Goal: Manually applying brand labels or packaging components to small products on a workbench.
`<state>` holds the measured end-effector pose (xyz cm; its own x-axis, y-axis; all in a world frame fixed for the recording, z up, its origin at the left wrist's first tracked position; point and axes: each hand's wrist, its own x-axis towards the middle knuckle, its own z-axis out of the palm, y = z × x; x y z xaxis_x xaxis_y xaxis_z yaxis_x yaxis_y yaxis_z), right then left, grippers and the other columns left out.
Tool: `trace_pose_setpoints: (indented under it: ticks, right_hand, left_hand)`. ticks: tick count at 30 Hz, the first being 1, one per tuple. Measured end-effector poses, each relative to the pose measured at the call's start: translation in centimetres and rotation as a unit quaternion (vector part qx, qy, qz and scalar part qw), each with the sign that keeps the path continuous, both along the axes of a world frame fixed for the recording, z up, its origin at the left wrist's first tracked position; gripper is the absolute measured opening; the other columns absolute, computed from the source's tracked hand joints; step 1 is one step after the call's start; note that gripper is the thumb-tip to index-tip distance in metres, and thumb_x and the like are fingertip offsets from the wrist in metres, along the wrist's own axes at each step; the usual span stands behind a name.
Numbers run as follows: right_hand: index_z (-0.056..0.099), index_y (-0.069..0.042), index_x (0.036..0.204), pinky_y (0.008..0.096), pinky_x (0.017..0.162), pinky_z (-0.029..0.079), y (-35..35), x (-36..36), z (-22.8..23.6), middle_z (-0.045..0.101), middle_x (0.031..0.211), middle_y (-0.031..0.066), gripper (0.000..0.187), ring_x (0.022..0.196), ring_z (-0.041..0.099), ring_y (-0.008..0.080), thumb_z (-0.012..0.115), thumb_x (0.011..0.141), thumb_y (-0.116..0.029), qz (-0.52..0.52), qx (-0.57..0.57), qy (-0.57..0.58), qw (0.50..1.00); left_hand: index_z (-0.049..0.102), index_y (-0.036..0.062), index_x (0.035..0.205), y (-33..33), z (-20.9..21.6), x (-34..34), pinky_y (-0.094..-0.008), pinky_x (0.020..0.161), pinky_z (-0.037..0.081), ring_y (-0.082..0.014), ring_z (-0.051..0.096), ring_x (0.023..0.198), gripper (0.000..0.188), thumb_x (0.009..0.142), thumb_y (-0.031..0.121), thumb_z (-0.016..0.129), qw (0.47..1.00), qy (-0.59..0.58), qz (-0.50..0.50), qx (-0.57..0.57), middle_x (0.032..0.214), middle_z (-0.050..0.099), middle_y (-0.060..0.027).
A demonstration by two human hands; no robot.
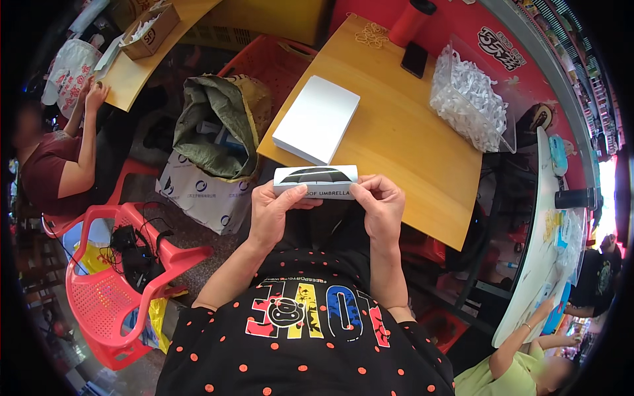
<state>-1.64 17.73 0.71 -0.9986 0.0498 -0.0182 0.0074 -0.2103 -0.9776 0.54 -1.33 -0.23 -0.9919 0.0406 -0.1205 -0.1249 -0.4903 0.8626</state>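
Observation:
A narrow white carton (316,179) with a dark umbrella picture on its face is held level in front of my chest. My left hand (274,211) grips its left end, thumb on top. My right hand (380,206) pinches its right end. The carton hovers just in front of the near edge of a wooden table (403,145). On that table, just beyond the carton, lies a flat white box (317,119).
A clear bin of white shredded filler (470,99), a black phone (415,59), rubber bands (372,34) and a red cylinder (411,21) sit further back. A sack-filled red crate (221,112) and red plastic chair (112,290) stand left. Other people work at left and lower right.

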Motion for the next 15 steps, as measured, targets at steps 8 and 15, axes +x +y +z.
trace_pose_setpoints:
  ticks: [8,15]
  right_hand:
    - [0.059,0.002,0.103,0.0157,0.045,0.030,-0.2,-0.2,-0.8,0.065,0.081,0.0050,0.022,0.055,0.044,0.0005,0.067,0.082,0.000,0.060,-0.123,-0.110,0.984]
    - [0.062,0.000,0.103,0.0165,0.045,0.030,-1.8,0.5,-1.2,0.063,0.079,0.0007,0.021,0.055,0.042,0.0004,0.068,0.083,-0.003,0.076,-0.085,-0.101,0.988]
  left_hand:
    - [0.062,-0.0079,0.105,0.2,-0.9,0.0,-0.0286,0.071,0.057,-0.0210,0.069,0.077,0.023,0.091,0.009,0.059,0.999,0.005,0.020,-0.042,0.092,0.069,-0.0157]
    - [0.063,-0.0069,0.104,1.3,-1.0,0.3,-0.0277,0.072,0.056,-0.0189,0.068,0.079,0.021,0.091,0.009,0.059,0.997,0.022,0.019,-0.065,0.092,0.068,-0.0140]
